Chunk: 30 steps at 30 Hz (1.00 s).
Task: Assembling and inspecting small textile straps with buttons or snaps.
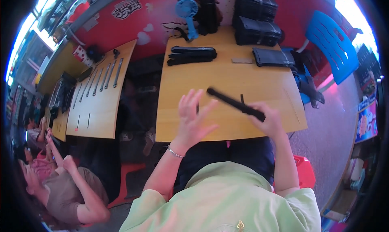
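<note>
My right hand [270,120] grips one end of a long black bar-shaped object [233,103], which slants up and to the left above the wooden table [227,80]. My left hand [193,118] is raised beside it with the fingers spread and holds nothing; a thin bracelet sits on its wrist. A small black strip [242,98] lies on the table just behind the bar. Further back lie two long black folded pieces [191,55] side by side.
At the table's back stand a blue handheld fan [188,13], a black cylinder [207,13], stacked black cases [256,19] and a flat black pouch [272,56]. A second table [101,106] with metal strips is left. A blue chair [332,45] stands right. People sit at lower left.
</note>
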### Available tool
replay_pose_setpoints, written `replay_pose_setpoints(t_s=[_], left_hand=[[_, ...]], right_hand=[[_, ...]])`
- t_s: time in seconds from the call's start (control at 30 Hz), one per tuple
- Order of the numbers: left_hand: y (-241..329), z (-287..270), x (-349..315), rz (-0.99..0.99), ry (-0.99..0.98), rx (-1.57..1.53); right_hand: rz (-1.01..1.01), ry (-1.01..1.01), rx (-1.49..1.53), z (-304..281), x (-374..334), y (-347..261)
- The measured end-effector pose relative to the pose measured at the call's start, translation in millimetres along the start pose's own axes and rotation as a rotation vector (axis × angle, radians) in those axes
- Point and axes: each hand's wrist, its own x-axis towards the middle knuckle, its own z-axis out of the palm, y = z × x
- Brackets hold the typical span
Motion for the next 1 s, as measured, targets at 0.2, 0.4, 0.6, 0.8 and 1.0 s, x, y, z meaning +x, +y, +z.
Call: replay_pose_setpoints(t_s=[0.2,0.4,0.6,0.8,1.0], left_hand=[[-3.5,12.0,3.0,-0.063,-0.718,-0.005],[-9.3,-1.1,-44.2,-0.875,-0.307,-1.006],[9.3,8.4,-58.6,-0.999,0.0,-1.568],[12.4,9.2,-57.0,-1.062,0.021,-1.689],[4.1,13.3,-71.2,-1.029,-0.014,-1.696]], right_hand=[[-0.016,-0.444,0.055,-21.7,10.9,-37.5],[0.132,0.194,-0.603,-65.0,5.1,76.0],[0.447,0.181,-0.663,-87.4,-13.9,133.0],[0.244,0.068,-0.782,-55.6,11.8,95.3],[0.055,0.066,-0.271,13.0,106.6,82.1]])
